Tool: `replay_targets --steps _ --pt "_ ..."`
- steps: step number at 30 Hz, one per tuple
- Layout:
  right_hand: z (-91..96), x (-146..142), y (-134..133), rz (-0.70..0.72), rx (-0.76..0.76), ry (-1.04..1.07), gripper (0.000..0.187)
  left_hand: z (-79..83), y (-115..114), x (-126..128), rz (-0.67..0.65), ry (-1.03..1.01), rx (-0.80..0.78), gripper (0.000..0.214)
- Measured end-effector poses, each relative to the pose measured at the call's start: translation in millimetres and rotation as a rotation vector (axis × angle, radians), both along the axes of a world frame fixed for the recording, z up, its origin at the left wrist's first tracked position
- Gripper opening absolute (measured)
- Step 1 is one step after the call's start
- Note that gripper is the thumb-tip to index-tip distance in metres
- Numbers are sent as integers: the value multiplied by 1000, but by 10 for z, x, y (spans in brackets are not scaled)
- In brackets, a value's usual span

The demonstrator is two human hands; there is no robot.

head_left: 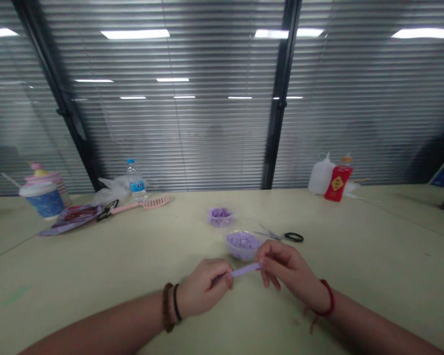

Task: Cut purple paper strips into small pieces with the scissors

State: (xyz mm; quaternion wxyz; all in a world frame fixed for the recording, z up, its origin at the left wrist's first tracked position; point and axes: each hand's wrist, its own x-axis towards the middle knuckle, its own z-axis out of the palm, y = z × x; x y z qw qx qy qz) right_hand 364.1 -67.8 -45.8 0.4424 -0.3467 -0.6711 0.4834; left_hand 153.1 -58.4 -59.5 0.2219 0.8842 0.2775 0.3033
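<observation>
A narrow light-purple strip (245, 269) stretches between my two hands above the table. My left hand (207, 286) is closed on its left end, thumb against the curled fingers. The right end is pinched between thumb and forefinger of my right hand (290, 271), whose other fingers hang loosely. Just behind the strip stands a clear round bowl (240, 254) holding many pale purple pieces, close to the right fingertips. Farther back is a smaller clear container (222, 223) with darker purple bits. Whether the strip is paper or another material, I cannot tell.
Scissors (293, 237) with black handles lie behind my right hand. At back left are a blue cup (46, 201), a pink hairbrush (140, 204) and a water bottle (136, 183). A white squeeze bottle (320, 176) and a red bottle (338, 183) stand at back right.
</observation>
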Motion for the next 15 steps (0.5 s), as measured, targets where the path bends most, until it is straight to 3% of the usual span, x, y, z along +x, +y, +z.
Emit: replay_targets --steps 7,15 --pt "-99 -94 -20 94 -124 -121 29 -9 -7 -7 3 1 13 30" --pt "-102 -26 5 52 -6 29 22 16 -13 5 5 14 23 31"
